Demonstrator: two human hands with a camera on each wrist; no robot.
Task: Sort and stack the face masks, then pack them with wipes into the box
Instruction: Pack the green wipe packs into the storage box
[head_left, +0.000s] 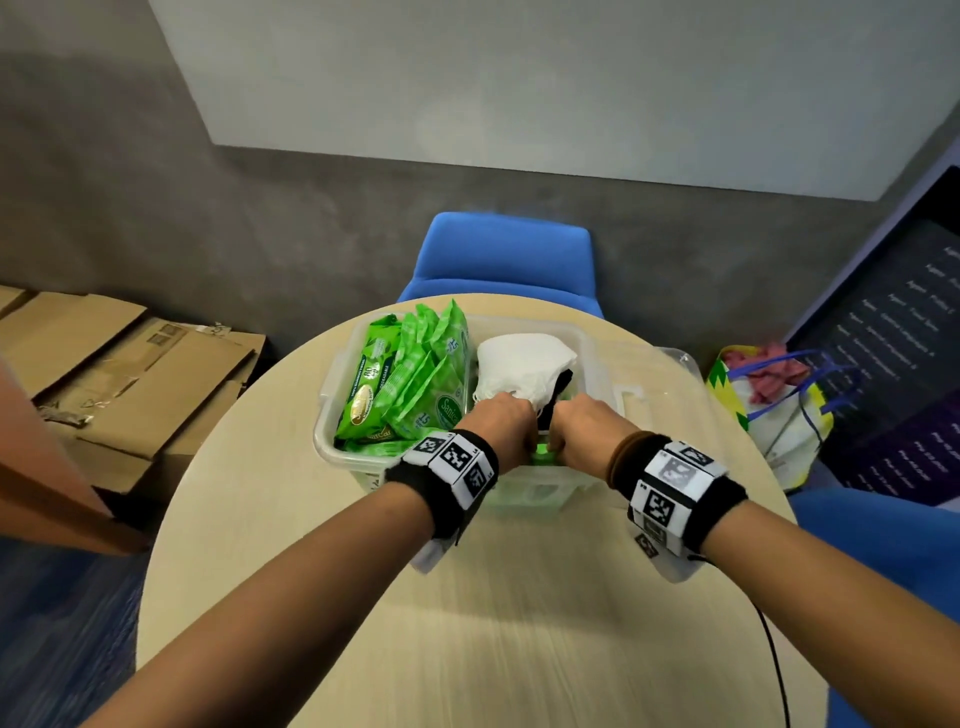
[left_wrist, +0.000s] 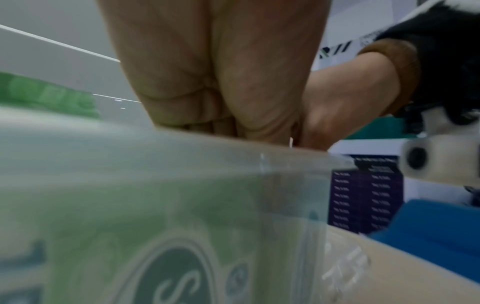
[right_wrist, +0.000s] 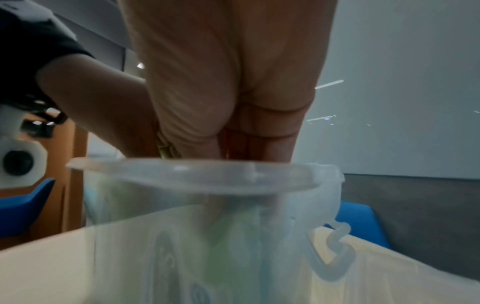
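A clear plastic box (head_left: 332, 384) stands on the round table (head_left: 467, 623). Green wipes packs (head_left: 410, 374) fill its left half. On the right lies a stack of white masks (head_left: 519, 358) with a black mask (head_left: 563, 382) under it. Both hands reach down into the box's near side. My left hand (head_left: 530, 441) and right hand (head_left: 558, 441) pinch a small green pack (head_left: 543, 451) between them. In the wrist views the left hand (left_wrist: 228, 123) and right hand (right_wrist: 233, 144) point down, thumb against fingers, tips hidden behind the box rim (right_wrist: 194, 174).
A blue chair (head_left: 504, 254) stands behind the table. Flattened cardboard (head_left: 104, 364) lies on the floor at left, and a bag (head_left: 779, 410) of cloth sits at right. A clear latch (right_wrist: 335, 253) hangs on the box's right side.
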